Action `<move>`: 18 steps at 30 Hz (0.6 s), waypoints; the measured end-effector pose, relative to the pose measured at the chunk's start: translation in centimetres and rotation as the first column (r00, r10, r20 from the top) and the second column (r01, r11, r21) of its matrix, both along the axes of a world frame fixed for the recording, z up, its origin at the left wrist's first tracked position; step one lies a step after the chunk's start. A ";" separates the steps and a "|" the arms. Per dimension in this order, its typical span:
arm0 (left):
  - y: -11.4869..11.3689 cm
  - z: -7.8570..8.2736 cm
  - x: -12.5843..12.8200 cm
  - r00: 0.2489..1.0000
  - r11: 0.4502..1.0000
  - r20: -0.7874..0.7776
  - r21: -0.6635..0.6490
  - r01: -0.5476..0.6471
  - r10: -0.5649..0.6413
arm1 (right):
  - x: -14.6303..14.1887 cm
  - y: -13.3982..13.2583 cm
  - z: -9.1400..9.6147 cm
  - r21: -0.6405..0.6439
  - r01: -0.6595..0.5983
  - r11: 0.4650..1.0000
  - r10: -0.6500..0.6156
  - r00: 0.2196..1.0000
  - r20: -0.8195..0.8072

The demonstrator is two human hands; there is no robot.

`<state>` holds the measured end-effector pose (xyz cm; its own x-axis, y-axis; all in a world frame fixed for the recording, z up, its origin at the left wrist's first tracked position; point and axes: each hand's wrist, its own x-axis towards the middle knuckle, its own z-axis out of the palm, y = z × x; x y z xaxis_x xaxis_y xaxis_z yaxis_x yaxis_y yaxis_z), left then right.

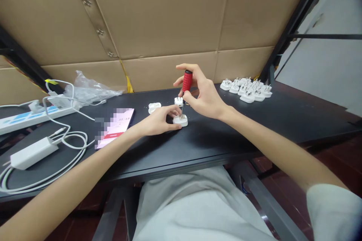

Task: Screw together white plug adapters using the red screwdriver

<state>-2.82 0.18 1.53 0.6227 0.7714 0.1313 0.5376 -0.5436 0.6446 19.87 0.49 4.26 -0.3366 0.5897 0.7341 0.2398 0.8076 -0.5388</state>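
My right hand grips a red-handled screwdriver upright, its tip down on a white plug half lying on the black table. My left hand pinches that white plug half from the left and holds it against the table. Two more white plug pieces lie just behind: one beside the screwdriver shaft, one a little to the left.
Several white plugs are grouped at the back right. A phone lies left of my hands. Further left are a white adapter with coiled cable, a power strip and a clear plastic bag. Cardboard walls the back.
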 end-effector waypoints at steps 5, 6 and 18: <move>0.1 -0.1 -0.1 1.000 1.000 -0.002 -0.010 0.004 -0.005 | 0.0 -0.1 0.0 0.005 -0.002 1.000 0.002 1.000 0.001; 0.0 -0.1 -0.1 1.000 1.000 0.000 -0.009 0.005 -0.005 | -0.1 -0.1 0.0 0.005 -0.002 1.000 0.002 1.000 -0.004; 0.1 0.0 0.0 1.000 1.000 0.001 -0.003 0.006 -0.006 | -0.1 0.0 -0.2 0.037 -0.014 0.999 0.013 1.000 0.016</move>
